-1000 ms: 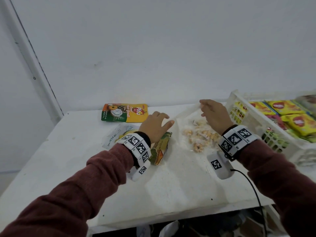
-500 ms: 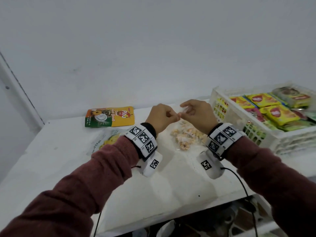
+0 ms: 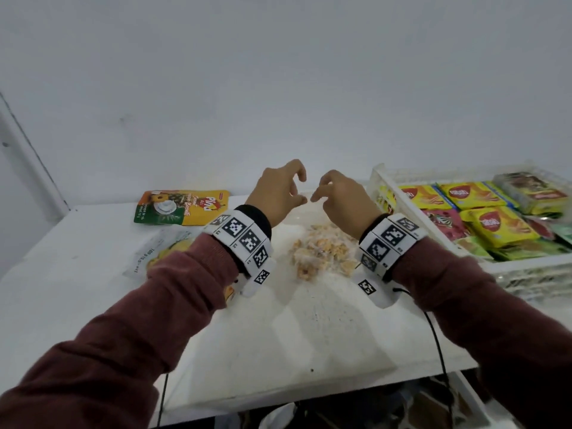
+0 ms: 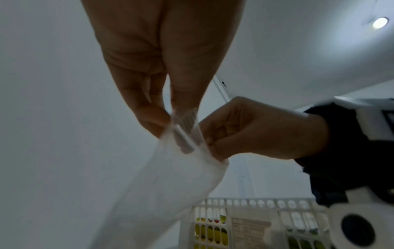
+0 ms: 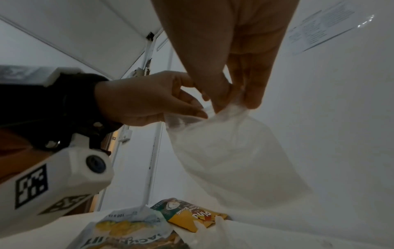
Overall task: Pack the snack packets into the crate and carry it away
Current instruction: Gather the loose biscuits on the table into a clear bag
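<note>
A clear plastic bag [image 3: 322, 255] of pale snack pieces stands on the white table [image 3: 309, 335], its top pulled upward. My left hand [image 3: 301, 188] and right hand [image 3: 317, 190] meet above it. In the left wrist view, my left hand [image 4: 170, 116] pinches the clear plastic bag [image 4: 170, 185] at its sealed top strip. My right hand [image 4: 210, 144] pinches the same strip right beside it. The right wrist view shows my right hand [image 5: 236, 102] and left hand [image 5: 202, 112] on the bag [image 5: 230, 151] mouth. The white crate [image 3: 541, 270] stands to the right with several packets.
A yellow-green snack packet [image 3: 182, 207] lies at the table's back left, against the wall. A clear packet of yellow chips [image 3: 164, 249] lies under my left forearm. The crate's slotted wall [image 4: 255, 210] is close to the right of the hands.
My left hand left the packet on the table and joined the right at the bag's top. Both hands have risen, drawing the bag's top upward.
</note>
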The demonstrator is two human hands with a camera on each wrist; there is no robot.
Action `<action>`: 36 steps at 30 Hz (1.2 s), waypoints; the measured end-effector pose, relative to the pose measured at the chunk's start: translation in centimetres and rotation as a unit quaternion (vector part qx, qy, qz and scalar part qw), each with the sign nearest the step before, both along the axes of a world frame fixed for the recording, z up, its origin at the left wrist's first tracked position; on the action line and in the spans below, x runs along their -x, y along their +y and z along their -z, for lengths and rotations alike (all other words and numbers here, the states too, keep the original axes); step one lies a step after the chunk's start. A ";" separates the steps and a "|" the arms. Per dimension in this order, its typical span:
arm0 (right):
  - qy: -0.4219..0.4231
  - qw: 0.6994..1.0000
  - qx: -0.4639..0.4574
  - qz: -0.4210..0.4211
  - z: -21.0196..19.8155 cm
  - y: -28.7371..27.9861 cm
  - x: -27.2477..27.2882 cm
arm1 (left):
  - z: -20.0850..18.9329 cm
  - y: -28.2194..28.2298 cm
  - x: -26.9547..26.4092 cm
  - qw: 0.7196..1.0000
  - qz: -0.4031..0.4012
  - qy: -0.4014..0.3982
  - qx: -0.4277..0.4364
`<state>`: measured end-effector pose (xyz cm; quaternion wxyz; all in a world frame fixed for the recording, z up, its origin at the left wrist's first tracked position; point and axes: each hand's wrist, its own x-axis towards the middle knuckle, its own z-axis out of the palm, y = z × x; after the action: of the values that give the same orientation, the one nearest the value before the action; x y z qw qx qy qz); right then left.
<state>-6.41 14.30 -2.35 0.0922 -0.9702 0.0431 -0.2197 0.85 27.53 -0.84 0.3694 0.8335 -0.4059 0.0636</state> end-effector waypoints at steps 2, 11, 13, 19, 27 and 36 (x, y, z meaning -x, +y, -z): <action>0.026 1.000 -0.010 -0.002 0.1 -1.0 -0.3 | 0.0 0.1 0.5 0.999 0.013 -0.021 -0.038; -0.095 0.979 -0.120 -0.132 2.1 -1.9 0.1 | 1.0 0.0 -0.7 0.977 -0.099 -0.080 -0.172; -0.021 0.980 -0.092 -0.172 2.8 -1.1 0.2 | 1.1 0.3 -1.0 0.976 -0.098 -0.066 -0.185; 0.385 0.901 0.161 -0.117 6.5 1.4 -2.0 | 1.6 0.7 -1.0 0.975 -0.080 -0.039 -0.205; 0.322 0.930 0.109 -0.138 5.9 0.5 -2.3 | 1.7 1.6 -1.7 0.974 -0.082 -0.014 -0.210; -0.049 0.961 -0.163 -0.217 0.2 0.1 -1.7 | 1.7 1.3 -2.4 0.987 -0.068 0.020 -0.147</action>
<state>-4.69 14.35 -2.56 0.2967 -0.9162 -0.1376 -0.2316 3.24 28.86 -2.53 0.2454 0.9056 -0.3456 0.0109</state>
